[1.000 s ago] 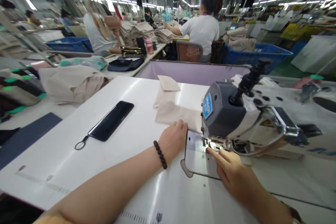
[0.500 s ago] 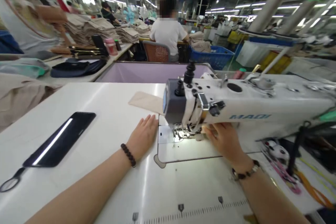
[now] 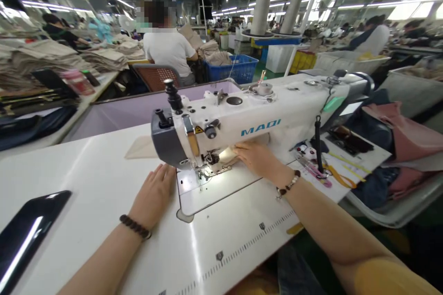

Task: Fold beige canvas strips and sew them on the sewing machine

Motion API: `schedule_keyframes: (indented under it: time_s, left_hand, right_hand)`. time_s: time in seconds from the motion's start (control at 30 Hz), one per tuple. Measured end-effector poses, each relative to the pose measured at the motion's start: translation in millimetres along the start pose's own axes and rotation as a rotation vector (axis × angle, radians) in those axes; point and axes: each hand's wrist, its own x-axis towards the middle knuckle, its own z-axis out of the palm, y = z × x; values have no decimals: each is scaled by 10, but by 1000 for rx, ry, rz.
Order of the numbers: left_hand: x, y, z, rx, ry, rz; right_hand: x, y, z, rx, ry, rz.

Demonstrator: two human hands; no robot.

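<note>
Pale cloth lies under the arm of the sewing machine, and the step in hand looks like guiding it by the foot. To do this well, the cloth should lie smooth and square, with light, even pressure from both sides; a tug from one hand could pull the line askew. Fingertips are best left just outside the foot – close enough to steer, never beneath it. The lamplight falls right there, so the eyes belong on that lit edge.

The left hand lies palm down on the worktop, its grip spread nearly flat with nothing visibly held, just beside the metal plate. Another stretch of pale cloth shows just beyond its fingertips, running behind the machine's head; whether the two stretches are one piece, I cannot tell.

The right hand reaches under the arm from the right, fingertips at the lit cloth's right end, so the cloth lies between that grip and the foot. Whether it pinches the cloth or only presses it – I cannot tell.
</note>
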Motion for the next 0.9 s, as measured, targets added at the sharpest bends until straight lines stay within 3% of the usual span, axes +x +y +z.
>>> schedule_keyframes:
  time_s: [0.13, 0.3, 0.43, 0.53, 0.7, 0.9]
  left_hand:
    - [-1, -24, 9, 58, -11, 24]
    - [-5, -53, 24, 101, -36, 41]
    - [-38, -67, 48, 133, -41, 38]
    - [-46, -41, 33, 126, 12, 43]
    - [-15, 103, -150, 56, 115, 136]
    - [-130, 490, -420, -205, 164, 507]
  right_hand:
    - [-64, 27, -70, 15, 39, -4]
    - [-150, 6, -201, 30, 190, -3]
    - [-306, -73, -387, 35, 307, -84]
    - [-509, -227, -518, -3, 208, -132]
    - [-903, -645, -537, 7, -125, -159]
    - [-1120, -1003, -442, 244, -276, -109]
